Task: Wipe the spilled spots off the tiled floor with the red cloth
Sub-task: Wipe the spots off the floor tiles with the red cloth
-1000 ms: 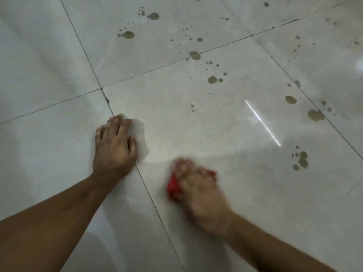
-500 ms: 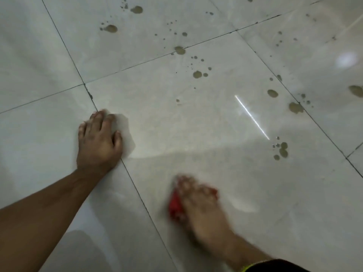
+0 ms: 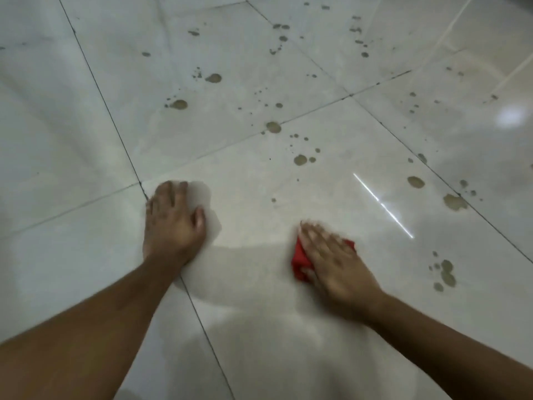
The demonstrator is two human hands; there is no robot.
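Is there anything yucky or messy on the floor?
Yes. Brownish spilled spots dot the pale tiled floor, mostly ahead and right of the right hand, which presses the red cloth down. The left hand rests flat on the floor.

I see a bright red cloth (image 3: 300,259) against glossy, pale grey-white floor tiles (image 3: 288,342), which are ruled by thin dark grout lines (image 3: 202,327) and speckled with murky olive-brown spots (image 3: 300,159).
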